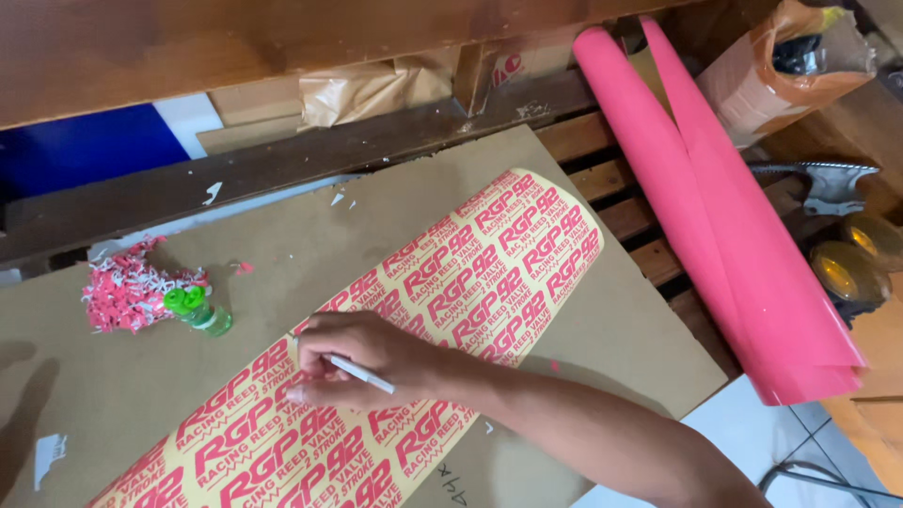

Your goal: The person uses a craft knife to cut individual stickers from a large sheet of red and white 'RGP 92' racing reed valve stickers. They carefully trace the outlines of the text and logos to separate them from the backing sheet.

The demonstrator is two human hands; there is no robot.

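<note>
1. R hand (353,369) closed round a thin white tool (362,373), tip down on the yellow-and-red sticker sheet (451,282), which runs 7-to-1 o'clock over the brown board (310,226).
2. L hand not in view.
3. Judgement: keep tool low, light pressure, wrist planted.
4. Sheet's curled end at 1 o'clock; scrap pile (132,287) and green bottle (199,310) at 9. Free board at 11.

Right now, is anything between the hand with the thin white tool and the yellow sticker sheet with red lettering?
Nothing visible does. The right hand rests directly on the long yellow sticker sheet with red lettering, holding a thin white tool. The small green bottle stands apart, left of the sheet.
</note>
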